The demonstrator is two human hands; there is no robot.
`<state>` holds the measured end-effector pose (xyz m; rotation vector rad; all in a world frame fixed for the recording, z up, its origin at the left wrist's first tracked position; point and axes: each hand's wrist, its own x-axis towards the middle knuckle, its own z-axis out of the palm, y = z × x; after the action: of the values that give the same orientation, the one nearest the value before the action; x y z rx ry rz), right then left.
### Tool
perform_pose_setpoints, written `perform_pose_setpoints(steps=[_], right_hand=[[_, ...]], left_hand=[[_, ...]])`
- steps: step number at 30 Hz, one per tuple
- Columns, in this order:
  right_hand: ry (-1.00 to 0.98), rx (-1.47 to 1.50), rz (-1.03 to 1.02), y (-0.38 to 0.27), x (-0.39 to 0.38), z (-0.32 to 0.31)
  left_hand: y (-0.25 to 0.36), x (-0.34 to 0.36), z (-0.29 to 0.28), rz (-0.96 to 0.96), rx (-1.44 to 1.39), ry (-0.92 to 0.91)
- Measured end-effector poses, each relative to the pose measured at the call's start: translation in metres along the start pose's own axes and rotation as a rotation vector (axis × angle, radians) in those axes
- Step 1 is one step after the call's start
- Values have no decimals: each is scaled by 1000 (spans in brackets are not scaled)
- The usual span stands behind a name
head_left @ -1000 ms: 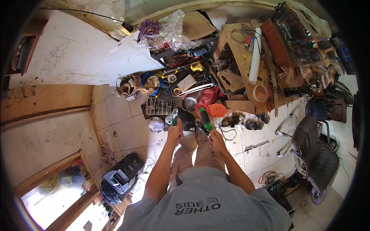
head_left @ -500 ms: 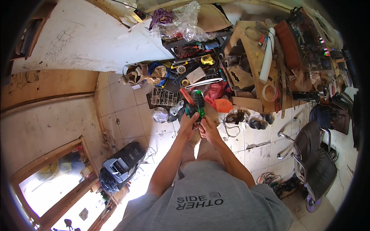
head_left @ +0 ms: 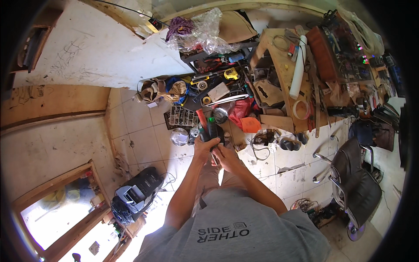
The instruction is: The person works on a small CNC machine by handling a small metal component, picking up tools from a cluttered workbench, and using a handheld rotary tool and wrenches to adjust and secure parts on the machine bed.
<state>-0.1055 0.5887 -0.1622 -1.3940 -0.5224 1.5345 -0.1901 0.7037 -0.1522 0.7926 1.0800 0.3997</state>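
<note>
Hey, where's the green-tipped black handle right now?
In the head view, near the centre, the green-tipped black handle juts from the left hand, just right of a red handle.

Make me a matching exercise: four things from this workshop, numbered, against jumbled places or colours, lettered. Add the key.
1. hand tools
2. long white tube
3. cord bundle
4. office chair

A. purple
B. on the wooden tabletop
C. dark, at the picture's right
D. gripped in the left hand

Pairs: 1-D, 2-B, 3-A, 4-C
</note>
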Motion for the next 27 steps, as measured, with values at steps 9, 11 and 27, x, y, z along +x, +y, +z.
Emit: perform_pose_setpoints(steps=[9,11,27], right_hand=[[-158,105,68,33,16,-34],[-94,70,100,28,26,-59],[748,10,108,12,280,-125]], left_hand=[[10,-5,-17,-51,1,6],[4,-8,-35,-68,14,21],[-60,-74,-94,-310,-10,305]])
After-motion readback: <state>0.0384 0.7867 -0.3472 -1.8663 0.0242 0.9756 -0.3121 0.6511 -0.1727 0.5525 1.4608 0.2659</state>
